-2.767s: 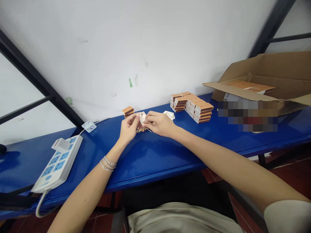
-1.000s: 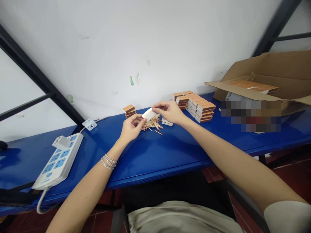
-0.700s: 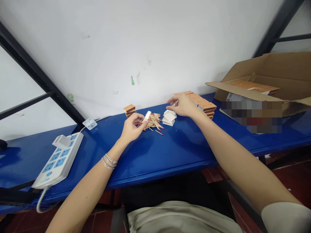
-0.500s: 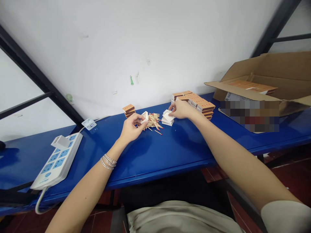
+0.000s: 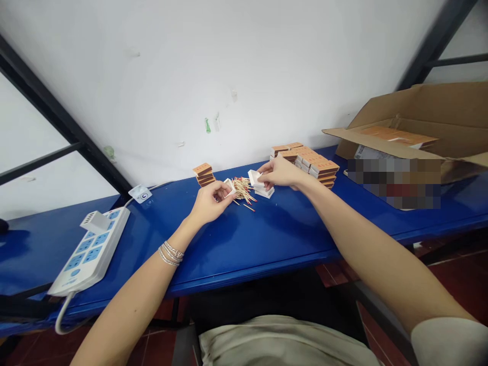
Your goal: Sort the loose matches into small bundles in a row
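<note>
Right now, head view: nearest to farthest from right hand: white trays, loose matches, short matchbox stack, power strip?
From the right hand:
1. White trays, at its fingers.
2. Loose matches, left of them.
3. Short matchbox stack, farther left, by the wall.
4. Power strip, far left.

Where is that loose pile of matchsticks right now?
In the head view, the matchsticks lie on the blue table between the left hand and right hand, beside white matchbox trays.
</note>
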